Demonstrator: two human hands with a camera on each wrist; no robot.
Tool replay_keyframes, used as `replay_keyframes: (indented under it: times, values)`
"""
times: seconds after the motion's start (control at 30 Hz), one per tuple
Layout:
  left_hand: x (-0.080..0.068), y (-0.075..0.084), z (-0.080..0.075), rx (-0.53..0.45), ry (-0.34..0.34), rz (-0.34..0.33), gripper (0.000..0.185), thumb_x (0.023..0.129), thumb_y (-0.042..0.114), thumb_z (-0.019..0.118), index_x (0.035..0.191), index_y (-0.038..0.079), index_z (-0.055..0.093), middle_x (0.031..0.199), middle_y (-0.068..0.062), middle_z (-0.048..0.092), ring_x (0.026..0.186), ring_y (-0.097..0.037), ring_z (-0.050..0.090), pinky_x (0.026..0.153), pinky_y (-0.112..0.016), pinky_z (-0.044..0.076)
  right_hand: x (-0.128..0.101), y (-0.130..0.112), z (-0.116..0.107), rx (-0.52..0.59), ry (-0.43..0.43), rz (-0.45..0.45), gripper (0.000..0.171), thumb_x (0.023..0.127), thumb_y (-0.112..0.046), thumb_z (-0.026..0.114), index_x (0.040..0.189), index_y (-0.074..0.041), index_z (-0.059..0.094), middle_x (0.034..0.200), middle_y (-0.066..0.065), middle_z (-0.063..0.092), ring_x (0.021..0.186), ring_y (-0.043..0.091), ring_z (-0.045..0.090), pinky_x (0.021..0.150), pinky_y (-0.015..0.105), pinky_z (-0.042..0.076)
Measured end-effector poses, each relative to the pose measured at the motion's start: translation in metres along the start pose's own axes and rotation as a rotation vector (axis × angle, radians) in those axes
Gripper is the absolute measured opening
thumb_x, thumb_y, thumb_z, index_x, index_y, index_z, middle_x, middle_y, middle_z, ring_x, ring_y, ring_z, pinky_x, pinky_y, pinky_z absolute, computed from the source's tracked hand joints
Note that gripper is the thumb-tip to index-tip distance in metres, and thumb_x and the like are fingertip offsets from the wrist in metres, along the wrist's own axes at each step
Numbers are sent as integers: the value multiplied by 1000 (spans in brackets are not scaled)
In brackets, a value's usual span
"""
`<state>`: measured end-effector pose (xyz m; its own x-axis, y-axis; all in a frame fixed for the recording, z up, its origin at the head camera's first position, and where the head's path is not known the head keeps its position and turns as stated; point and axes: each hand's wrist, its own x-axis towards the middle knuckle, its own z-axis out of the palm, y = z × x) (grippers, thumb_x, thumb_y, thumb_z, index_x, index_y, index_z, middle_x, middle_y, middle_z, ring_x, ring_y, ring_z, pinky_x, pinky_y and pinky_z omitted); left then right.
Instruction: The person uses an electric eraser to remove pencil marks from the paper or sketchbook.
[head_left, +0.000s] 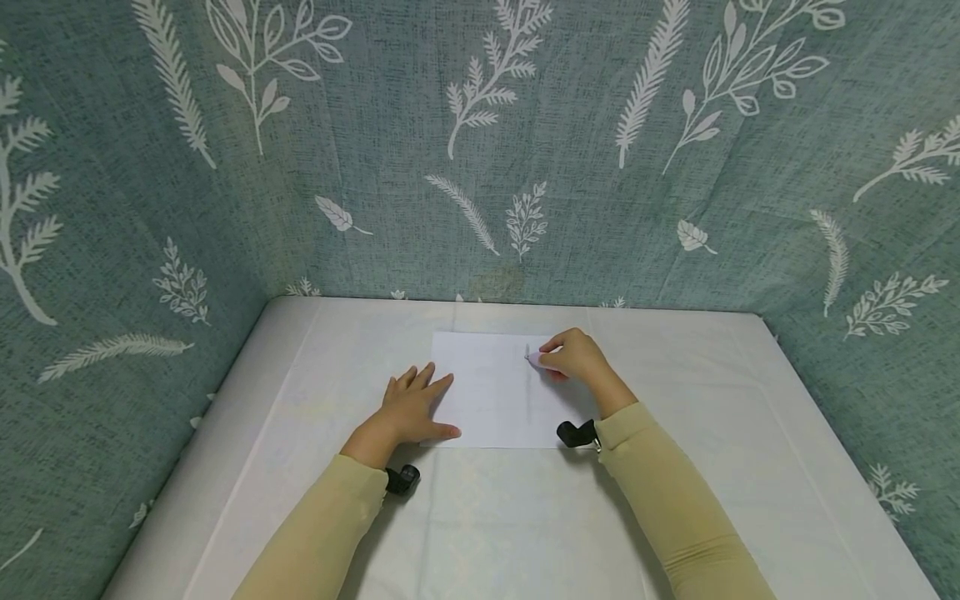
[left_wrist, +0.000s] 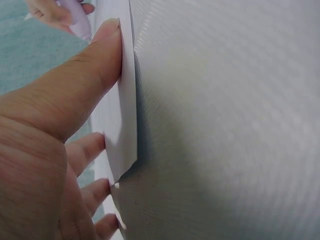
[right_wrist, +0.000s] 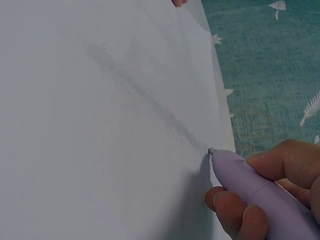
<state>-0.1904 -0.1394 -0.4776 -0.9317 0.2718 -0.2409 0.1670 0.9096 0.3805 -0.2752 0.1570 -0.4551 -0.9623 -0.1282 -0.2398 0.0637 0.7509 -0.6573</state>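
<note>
A white sheet of paper (head_left: 491, 387) lies flat on the white table (head_left: 675, 500). My left hand (head_left: 415, 406) rests flat on the sheet's left edge with fingers spread; in the left wrist view its thumb (left_wrist: 85, 75) presses the paper (left_wrist: 122, 125) down. My right hand (head_left: 573, 357) grips a lilac pen (head_left: 537, 359) whose tip touches the sheet near its far right part. In the right wrist view the pen (right_wrist: 255, 192) sits at the end of a faint grey smudged line (right_wrist: 140, 97) across the paper (right_wrist: 75, 150).
Teal cloth with white leaf prints (head_left: 480, 150) walls the table at the back and both sides. Small black wrist cameras (head_left: 576, 433) sit by each cuff. Bare tabletop lies around the sheet.
</note>
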Motion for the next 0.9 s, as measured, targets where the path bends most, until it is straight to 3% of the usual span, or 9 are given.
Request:
replay_keyframes:
  times: [0.27,0.53,0.9]
  values:
    - [-2,2,-2,4,0,15,97,78,54,81,157,18,37,166,-18,16,151,-45,8,118,-64,3,0,0,0,-1,-7,8,29,91,-24,72,113,-6,76,62,4,68,55,14,60,61,29,48]
    - [-2,2,-2,6,0,15,97,79,55,80,157,19,36,166,-18,15,151,-45,7,118,-64,2,1,2,-1,-24,38,14,29,90,-25,73,113,-7,76,57,4,67,52,13,59,74,34,47]
    - [-2,1,-2,11,2,12,97,79,55,80,157,19,36,166,-18,15,151,-45,8,118,-64,3,2,0,-1,-8,1,3,30,91,-25,72,114,-6,76,62,5,69,54,14,60,66,31,47]
